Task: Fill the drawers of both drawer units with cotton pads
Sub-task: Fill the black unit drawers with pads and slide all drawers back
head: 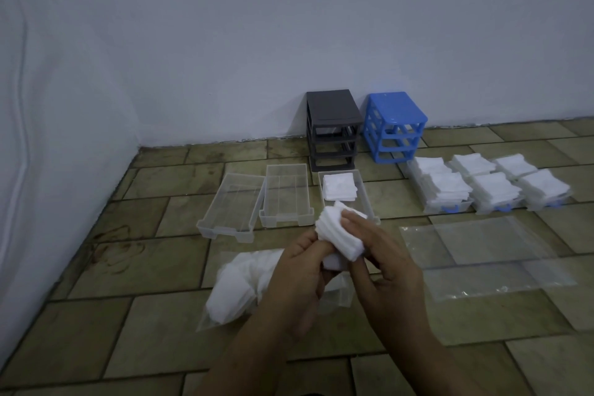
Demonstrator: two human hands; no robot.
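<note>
Both hands on one stack of cotton pads (337,236): left hand (297,270) grips it from below, right hand (384,262) curled round the top, prob to square the edges so it drops flat into the part-filled drawer (345,194) just beyond. Two empty drawers (257,202) lie left of it, three full drawers (488,183) far right, pulled out for easy loading. Grey unit (332,128) & blue unit (395,127) stand at the wall. No readable labels anywhere.

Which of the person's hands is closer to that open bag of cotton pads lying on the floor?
Left. The left hand is directly over the open bag, covering its right edge. The right hand is farther right, beyond the bag.
</note>
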